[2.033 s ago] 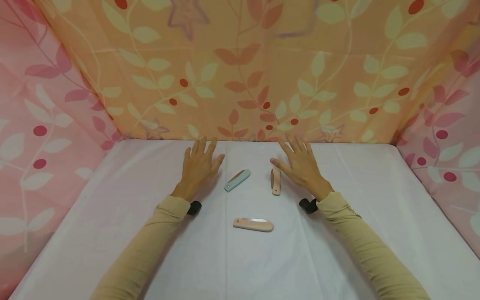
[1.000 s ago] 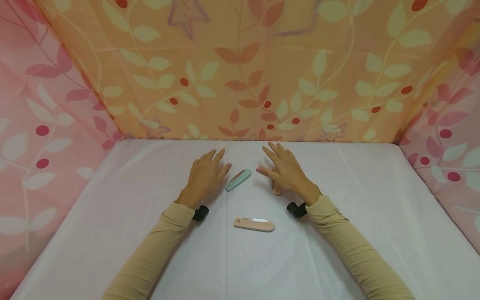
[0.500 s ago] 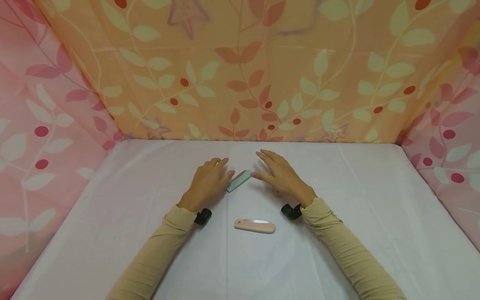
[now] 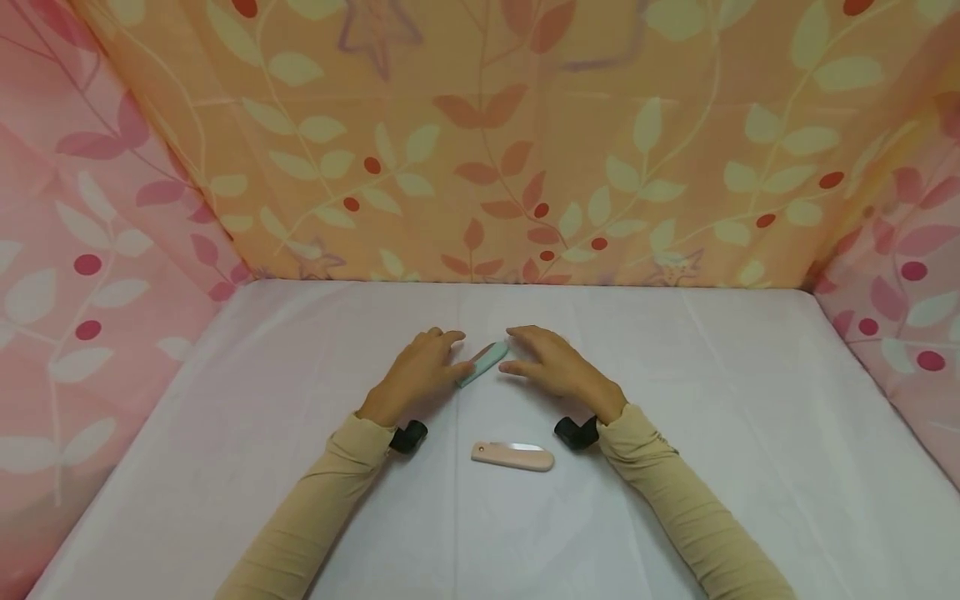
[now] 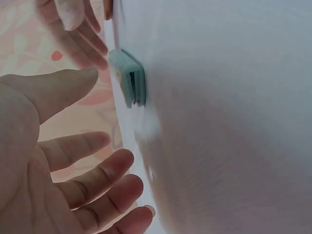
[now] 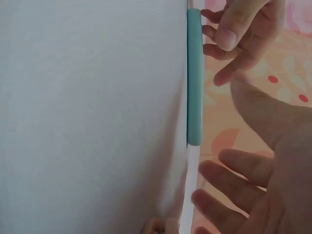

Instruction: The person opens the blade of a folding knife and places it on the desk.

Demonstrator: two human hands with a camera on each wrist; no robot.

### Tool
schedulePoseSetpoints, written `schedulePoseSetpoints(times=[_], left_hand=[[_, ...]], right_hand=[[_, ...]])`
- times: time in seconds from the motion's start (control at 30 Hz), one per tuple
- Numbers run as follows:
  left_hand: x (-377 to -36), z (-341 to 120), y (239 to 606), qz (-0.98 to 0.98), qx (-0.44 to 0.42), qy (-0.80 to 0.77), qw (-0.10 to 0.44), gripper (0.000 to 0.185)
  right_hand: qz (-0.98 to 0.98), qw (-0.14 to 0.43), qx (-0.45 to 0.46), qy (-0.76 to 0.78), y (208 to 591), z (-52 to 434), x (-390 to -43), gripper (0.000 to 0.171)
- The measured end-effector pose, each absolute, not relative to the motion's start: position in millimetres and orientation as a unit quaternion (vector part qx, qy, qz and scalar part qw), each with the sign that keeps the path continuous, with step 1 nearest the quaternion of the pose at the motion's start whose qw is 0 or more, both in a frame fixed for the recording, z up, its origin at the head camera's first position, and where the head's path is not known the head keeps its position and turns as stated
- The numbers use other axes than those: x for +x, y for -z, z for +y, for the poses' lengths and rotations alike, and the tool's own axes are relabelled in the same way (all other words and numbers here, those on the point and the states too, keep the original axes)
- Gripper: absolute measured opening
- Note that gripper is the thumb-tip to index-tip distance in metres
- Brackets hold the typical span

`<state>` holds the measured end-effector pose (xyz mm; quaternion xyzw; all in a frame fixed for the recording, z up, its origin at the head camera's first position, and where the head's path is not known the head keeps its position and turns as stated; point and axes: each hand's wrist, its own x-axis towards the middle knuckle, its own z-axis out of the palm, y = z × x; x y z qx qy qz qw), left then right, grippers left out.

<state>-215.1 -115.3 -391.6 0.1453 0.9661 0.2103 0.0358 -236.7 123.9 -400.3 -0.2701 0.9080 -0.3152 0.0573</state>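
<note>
A mint-green folding knife (image 4: 489, 359) lies folded on the white table, between my two hands. My left hand (image 4: 418, 368) is at its left end, fingers apart and slightly bent; its thumb overlaps the knife in the head view, but the left wrist view shows a gap to the knife (image 5: 127, 75). On the other side, my right hand (image 4: 558, 365) hovers near the knife's right end, thumb and fingers spread, holding nothing. In the right wrist view the knife (image 6: 195, 78) appears edge-on. Nearer me lies a beige folding knife (image 4: 513, 457), blade edge showing. Another beige knife is hidden under my right hand in the head view.
White cloth covers the table (image 4: 300, 350). An orange leaf-patterned curtain (image 4: 420, 125) rises at the back edge, with pink patterned curtains (image 4: 82, 275) at the sides. A black wrist camera (image 4: 576, 433) sits under each wrist.
Both hands have come inward and toward me, closing in on the mint knife, with fingers more bent. The right hand now covers the second beige knife. The knives themselves stay put.
</note>
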Motion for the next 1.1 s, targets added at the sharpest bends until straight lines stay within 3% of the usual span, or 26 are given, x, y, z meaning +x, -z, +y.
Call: schedulePoseSetpoints(times=[0.3,0.5,0.87,1.1], left_hand=[[-217.2,-110.6,394.4,0.958,0.142,-0.237,0.08,0.044],[-217.6,-108.6,393.0,0.953,0.142,-0.257,0.078,0.034],[-216.1,-109.2,393.1,0.95,0.132,-0.265,0.098,0.029],[-218.0,-115.1,390.9,0.936,0.155,-0.291,0.123,0.027]], right_hand=[[0.896,0.054,-0.311,0.312,402.3,121.2,-237.3,0.059],[0.887,0.052,-0.316,0.333,402.3,122.1,-237.1,0.054],[0.875,0.048,-0.267,0.402,403.8,121.2,-237.1,0.055],[0.833,0.081,-0.236,0.494,403.9,116.8,-235.8,0.053]])
